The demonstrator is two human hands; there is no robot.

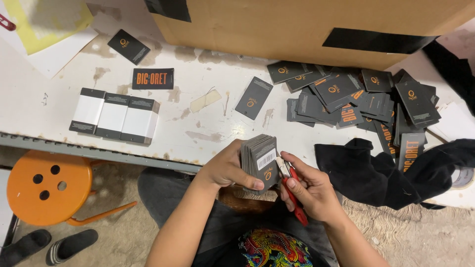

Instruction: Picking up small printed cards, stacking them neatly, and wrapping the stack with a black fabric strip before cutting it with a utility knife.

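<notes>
Fingers (257, 185) clench card stack (260, 160), red-handled tool (294, 195); loose cards (356, 99), black cloth (366, 168) beside.

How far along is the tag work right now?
Looks done: three banded bundles sit in a row on the table. In hand: the left hand grips a stack of dark tags, and the right hand holds a red-handled tool at its edge. Left: a loose pile of tags by the cardboard box.
</notes>
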